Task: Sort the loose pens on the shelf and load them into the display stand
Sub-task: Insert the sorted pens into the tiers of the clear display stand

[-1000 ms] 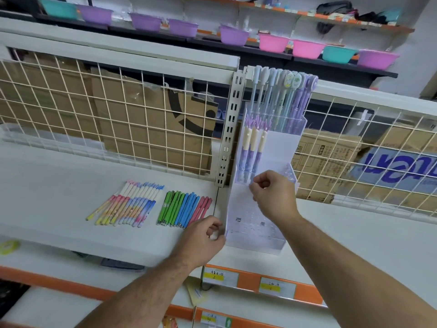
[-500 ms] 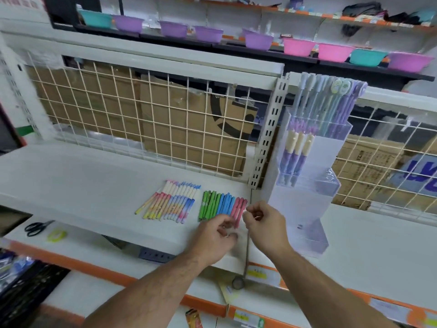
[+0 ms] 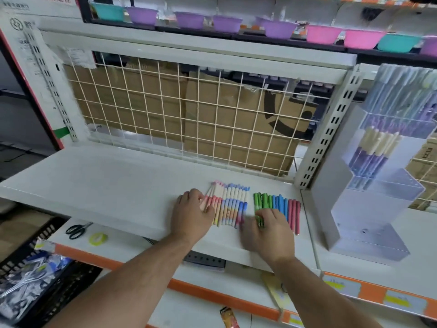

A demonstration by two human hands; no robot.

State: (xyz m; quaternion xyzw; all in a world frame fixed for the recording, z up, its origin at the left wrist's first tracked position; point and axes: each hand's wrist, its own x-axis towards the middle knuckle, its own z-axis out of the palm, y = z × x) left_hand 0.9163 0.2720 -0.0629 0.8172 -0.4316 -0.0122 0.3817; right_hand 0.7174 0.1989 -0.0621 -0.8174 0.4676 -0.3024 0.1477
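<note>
The pastel pens [image 3: 233,204] lie side by side in a row on the white shelf [image 3: 106,183], with a row of green, blue and red pens [image 3: 283,207] just right of them. Your left hand [image 3: 191,215] rests on the pink end of the pastel row, fingers loosely spread. Your right hand [image 3: 268,232] lies over the near ends of the green ones; blur hides whether it pinches any. The clear display stand [image 3: 364,209] is near on the right, with pens upright in its upper tiers. Scissors [image 3: 77,229] and a tape roll [image 3: 98,238] lie on the lower shelf [image 3: 132,247].
</note>
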